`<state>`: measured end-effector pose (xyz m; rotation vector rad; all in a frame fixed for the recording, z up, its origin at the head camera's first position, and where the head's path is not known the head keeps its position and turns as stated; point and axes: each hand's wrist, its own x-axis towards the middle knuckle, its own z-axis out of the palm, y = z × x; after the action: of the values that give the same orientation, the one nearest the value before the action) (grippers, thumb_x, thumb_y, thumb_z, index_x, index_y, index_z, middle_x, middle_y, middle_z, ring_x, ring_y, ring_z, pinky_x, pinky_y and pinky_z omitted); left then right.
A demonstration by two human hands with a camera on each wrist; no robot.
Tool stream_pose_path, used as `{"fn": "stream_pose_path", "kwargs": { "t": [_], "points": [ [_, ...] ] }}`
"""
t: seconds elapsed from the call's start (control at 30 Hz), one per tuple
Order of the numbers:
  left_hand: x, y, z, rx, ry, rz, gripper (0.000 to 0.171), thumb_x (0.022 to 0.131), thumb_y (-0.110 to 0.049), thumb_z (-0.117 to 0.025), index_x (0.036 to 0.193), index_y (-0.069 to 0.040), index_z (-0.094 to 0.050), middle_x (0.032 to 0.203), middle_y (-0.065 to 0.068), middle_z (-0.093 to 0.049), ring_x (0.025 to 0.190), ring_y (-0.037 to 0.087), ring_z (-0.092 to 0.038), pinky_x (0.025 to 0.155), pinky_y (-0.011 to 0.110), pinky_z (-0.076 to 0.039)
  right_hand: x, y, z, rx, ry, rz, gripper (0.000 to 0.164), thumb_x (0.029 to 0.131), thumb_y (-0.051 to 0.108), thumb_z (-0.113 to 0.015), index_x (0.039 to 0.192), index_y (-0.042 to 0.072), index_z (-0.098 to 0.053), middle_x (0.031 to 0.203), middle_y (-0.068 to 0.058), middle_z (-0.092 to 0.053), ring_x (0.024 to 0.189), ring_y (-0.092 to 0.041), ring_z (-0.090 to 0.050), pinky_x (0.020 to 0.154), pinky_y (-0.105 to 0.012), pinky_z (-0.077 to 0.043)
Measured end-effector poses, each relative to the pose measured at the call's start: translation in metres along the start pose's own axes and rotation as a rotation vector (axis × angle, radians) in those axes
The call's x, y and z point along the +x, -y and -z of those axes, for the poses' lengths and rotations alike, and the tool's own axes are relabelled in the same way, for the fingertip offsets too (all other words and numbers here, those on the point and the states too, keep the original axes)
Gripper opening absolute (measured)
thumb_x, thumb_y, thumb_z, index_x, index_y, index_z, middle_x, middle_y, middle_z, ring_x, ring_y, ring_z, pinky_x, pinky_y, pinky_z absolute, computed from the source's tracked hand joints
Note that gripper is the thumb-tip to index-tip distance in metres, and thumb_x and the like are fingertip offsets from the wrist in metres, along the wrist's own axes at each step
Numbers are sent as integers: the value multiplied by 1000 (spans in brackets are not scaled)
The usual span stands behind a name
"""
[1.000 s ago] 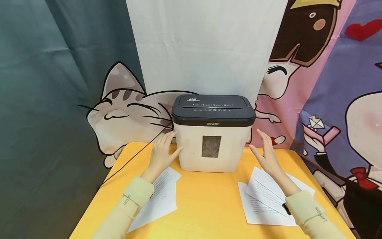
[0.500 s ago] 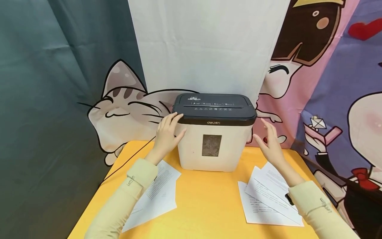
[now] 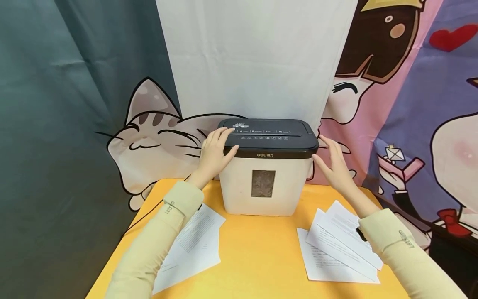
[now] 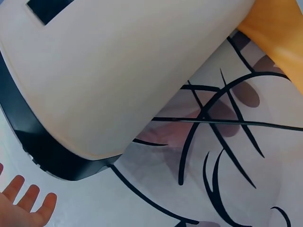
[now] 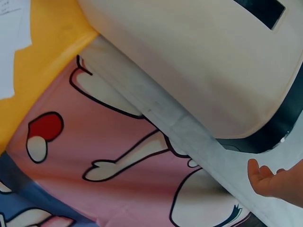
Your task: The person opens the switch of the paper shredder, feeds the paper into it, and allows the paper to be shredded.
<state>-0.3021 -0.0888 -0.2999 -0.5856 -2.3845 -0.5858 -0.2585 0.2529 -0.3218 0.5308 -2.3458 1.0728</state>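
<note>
A paper shredder [image 3: 237,187] with a white bin, a small dark window and a dark lid [image 3: 276,143] stands upright on the yellow table. My left hand [image 3: 214,157] is at the lid's left front corner, its fingers loosely bent and reaching over the edge. In the left wrist view, a gap shows between these fingertips [image 4: 49,201] and the dark rim. Beside the lid's right end is my right hand [image 3: 334,168], thumb and fingers spread apart. The right wrist view shows its fingers [image 5: 254,171] close to the rim; contact is unclear. Neither hand holds anything.
Printed sheets [image 3: 198,245] lie on the table at left, partly under my left forearm. More overlapping sheets [image 3: 328,253] lie at right. A black cord [image 3: 136,224] runs along the left side. Behind the table hangs a cartoon-printed cloth [image 3: 246,62].
Both hands have risen from beside the shredder's bin to the height of its lid. The left has moved inward over the corner, and the right has come closer to the right end.
</note>
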Motion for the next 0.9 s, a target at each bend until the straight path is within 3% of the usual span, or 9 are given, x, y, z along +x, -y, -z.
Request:
{"fn": "stream_pose_path", "kwargs": {
  "t": [0.2,0.33,0.57,0.77,0.9],
  "points": [
    [27,-9,10,21,42,9,50,94,-35,-54,140,-16,-43,138,10,-45,129,32,-41,102,52,-35,22,10,7,-36,17,31,58,96,19,-53,147,8,-28,145,-24,-28,131,-42,-29,105,-63,-25],
    [41,-14,10,18,64,5,50,95,-35,-53,140,-16,-42,137,10,-46,127,32,-42,100,51,-38,34,14,11,-48,30,20,55,97,21,-52,146,8,-30,145,-23,-28,131,-40,-30,100,-63,-33],
    [48,-15,1,-1,121,33,49,95,-33,-54,139,-15,-43,135,11,-47,125,33,-45,100,48,-41,54,13,4,-107,41,39,43,98,20,-50,133,-3,-45,137,-25,-42,120,-39,-40,98,-55,-35],
    [55,-14,-6,48,166,73,48,95,-34,-53,139,-16,-43,136,10,-47,125,31,-45,99,48,-41,73,8,-7,-205,110,-42,42,99,23,-46,132,-4,-46,137,-26,-41,130,-42,-34,108,-56,-25],
    [57,-16,-10,75,220,77,50,95,-35,-53,140,-16,-42,137,11,-47,126,32,-45,100,49,-41,81,4,-12,-289,165,-101,42,100,23,-44,131,-4,-47,137,-28,-40,129,-45,-34,107,-60,-24]
  ]
}}
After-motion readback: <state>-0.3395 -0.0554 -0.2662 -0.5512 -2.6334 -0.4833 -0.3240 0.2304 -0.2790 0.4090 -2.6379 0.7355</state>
